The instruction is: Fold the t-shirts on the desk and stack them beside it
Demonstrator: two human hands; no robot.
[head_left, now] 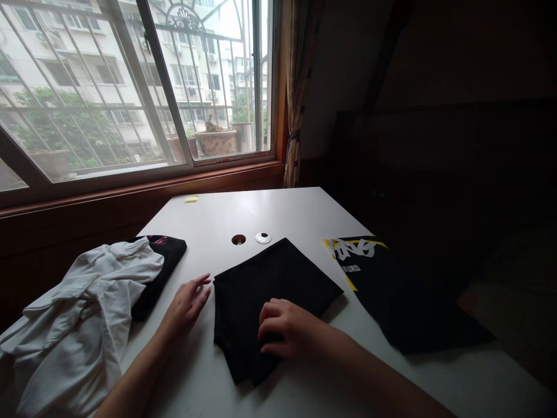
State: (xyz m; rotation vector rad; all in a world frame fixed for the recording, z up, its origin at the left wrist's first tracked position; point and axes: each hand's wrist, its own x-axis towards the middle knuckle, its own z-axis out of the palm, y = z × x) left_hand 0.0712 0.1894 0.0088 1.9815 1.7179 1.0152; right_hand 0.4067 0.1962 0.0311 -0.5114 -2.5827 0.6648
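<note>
A black folded garment (278, 278) lies in the middle of the white table (209, 220), its layered edges showing on the left side. Just off its left edge is my left hand (188, 301), open, with fingers stretched toward the cloth. My right hand (289, 330) rests on or hovers just above the garment's near right part. Its fingers are bent, with a gap between them and the thumb, and no cloth shows pinched there. Whether the garment is a top or a pair of shorts, I cannot tell.
At the left lies a crumpled white garment (91, 307) over a black one with a pink print (174, 249). A black garment with white and yellow print (391, 296) lies at the right. A cable hole (238, 239) and a round cover (263, 238) sit beyond the cloth, before the window.
</note>
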